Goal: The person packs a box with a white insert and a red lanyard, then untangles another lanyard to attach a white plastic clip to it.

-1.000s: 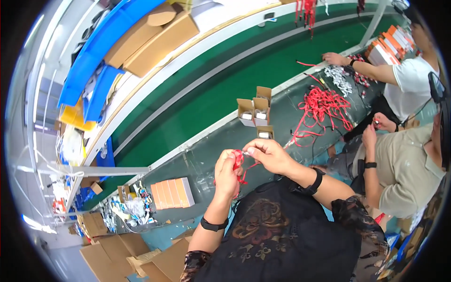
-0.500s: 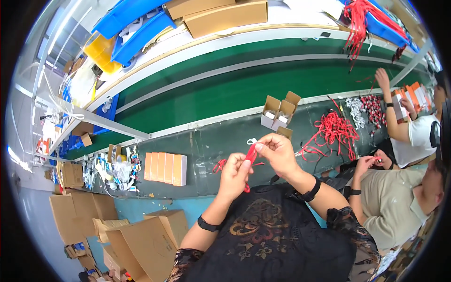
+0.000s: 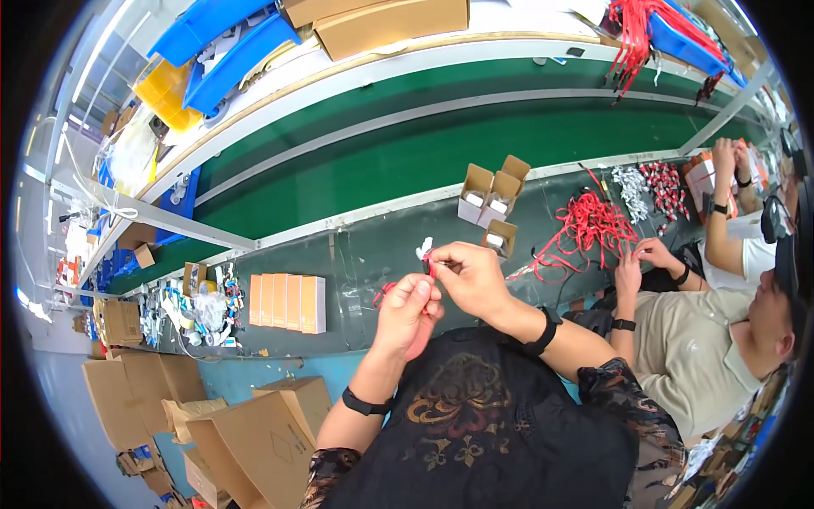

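Note:
Just above my dark shirt, both hands are raised close together over the bench. A red strap [image 3: 430, 269] with a white looped end piece [image 3: 424, 248] and a small dark part is between them. My right hand [image 3: 476, 278] pinches the strap just under the white end. My left hand [image 3: 405, 316] is closed beside it, a bit lower, with a sliver of red showing at its fingers; most of the strap is hidden in the hands. Some red strap [image 3: 383, 294] lies on the bench behind my left hand.
Small open boxes [image 3: 490, 202] stand beyond my right hand; a row of orange-sided boxes [image 3: 288, 302] sits left. Rightward lie a red strap heap [image 3: 589, 225], white pieces [image 3: 629, 193] and red-white pieces [image 3: 664, 188]. Two co-workers [image 3: 704, 339] sit right. Cartons [image 3: 263, 441] stand lower left.
My hands have shifted slightly left in the picture, and the red strap between them shows less, with a dark part now visible near the white end. The nearer co-worker's hands moved toward the strap heap.

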Action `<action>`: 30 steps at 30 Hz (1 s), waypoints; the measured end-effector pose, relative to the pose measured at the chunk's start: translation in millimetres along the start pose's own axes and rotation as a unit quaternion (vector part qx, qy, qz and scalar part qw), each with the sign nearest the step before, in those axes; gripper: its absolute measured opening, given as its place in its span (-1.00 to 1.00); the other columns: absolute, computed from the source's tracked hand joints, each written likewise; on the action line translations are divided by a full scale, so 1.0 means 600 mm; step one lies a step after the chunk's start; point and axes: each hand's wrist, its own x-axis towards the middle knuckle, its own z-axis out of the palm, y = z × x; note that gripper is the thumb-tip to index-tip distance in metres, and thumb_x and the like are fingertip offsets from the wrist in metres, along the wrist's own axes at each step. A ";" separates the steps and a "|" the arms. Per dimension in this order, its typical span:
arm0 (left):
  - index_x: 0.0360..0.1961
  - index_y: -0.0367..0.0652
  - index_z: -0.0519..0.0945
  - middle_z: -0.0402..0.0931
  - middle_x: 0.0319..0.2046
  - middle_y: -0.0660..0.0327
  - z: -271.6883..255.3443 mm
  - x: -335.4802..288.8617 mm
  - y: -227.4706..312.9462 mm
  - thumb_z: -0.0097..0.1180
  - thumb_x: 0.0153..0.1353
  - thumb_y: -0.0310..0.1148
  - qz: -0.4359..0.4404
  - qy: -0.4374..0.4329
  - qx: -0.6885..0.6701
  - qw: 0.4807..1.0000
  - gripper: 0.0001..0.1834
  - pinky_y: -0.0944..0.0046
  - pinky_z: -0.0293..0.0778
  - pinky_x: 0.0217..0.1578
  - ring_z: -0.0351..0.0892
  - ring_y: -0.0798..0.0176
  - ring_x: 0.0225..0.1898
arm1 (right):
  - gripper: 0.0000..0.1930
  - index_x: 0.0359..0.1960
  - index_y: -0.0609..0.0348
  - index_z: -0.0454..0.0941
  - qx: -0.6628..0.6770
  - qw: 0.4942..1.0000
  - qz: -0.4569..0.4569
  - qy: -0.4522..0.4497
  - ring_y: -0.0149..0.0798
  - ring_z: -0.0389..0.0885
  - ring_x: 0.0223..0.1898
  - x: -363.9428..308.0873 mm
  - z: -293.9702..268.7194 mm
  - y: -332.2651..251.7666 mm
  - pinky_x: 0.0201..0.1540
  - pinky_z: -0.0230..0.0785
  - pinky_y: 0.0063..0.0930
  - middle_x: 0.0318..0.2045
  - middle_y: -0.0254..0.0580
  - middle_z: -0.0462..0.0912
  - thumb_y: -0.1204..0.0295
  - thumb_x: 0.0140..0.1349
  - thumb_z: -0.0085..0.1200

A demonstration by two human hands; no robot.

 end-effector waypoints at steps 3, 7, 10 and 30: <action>-0.16 -0.15 0.54 0.53 -0.37 0.32 0.003 0.010 0.008 0.10 0.42 -0.33 -0.095 -0.074 -0.177 0.977 -0.88 0.37 0.40 -0.33 0.42 0.48 -0.43 | -0.92 -0.27 0.25 0.61 0.390 0.903 0.179 -0.002 -0.48 0.62 -0.35 0.012 0.000 -0.009 -0.29 0.50 -0.59 -0.38 -0.31 0.68 0.50 0.35 0.14; -0.24 -0.11 0.56 0.53 -0.42 0.38 -0.024 0.006 -0.001 0.18 0.37 -0.32 -0.039 -0.073 -0.002 0.997 -0.89 0.41 0.43 -0.41 0.48 0.45 -0.44 | -0.91 -0.26 0.29 0.65 0.436 0.817 0.196 -0.323 -0.48 0.63 -0.29 0.008 -0.063 0.001 -0.23 0.48 -0.56 -0.34 -0.25 0.71 0.52 0.26 0.25; -0.24 -0.20 0.61 0.59 -0.36 0.27 -0.031 0.003 -0.009 0.22 0.32 -0.42 -0.030 -0.012 0.133 0.991 -0.91 0.38 0.51 -0.33 0.57 0.39 -0.36 | -0.78 -0.15 0.24 0.66 0.191 0.865 0.142 -0.442 -0.46 0.64 -0.38 -0.003 -0.084 -0.003 -0.31 0.48 -0.47 -0.43 -0.31 0.70 0.44 0.20 0.29; 0.26 -0.34 0.35 0.45 0.14 -0.14 -0.083 0.117 -0.130 0.28 0.13 -0.11 0.366 -0.103 0.527 0.760 -0.24 -0.12 0.26 0.26 0.42 -0.18 0.18 | -0.80 -0.06 0.29 0.64 0.368 0.849 0.376 0.046 -0.48 0.61 -0.36 -0.115 -0.145 0.125 -0.29 0.57 -0.56 -0.29 -0.32 0.67 0.44 0.36 0.16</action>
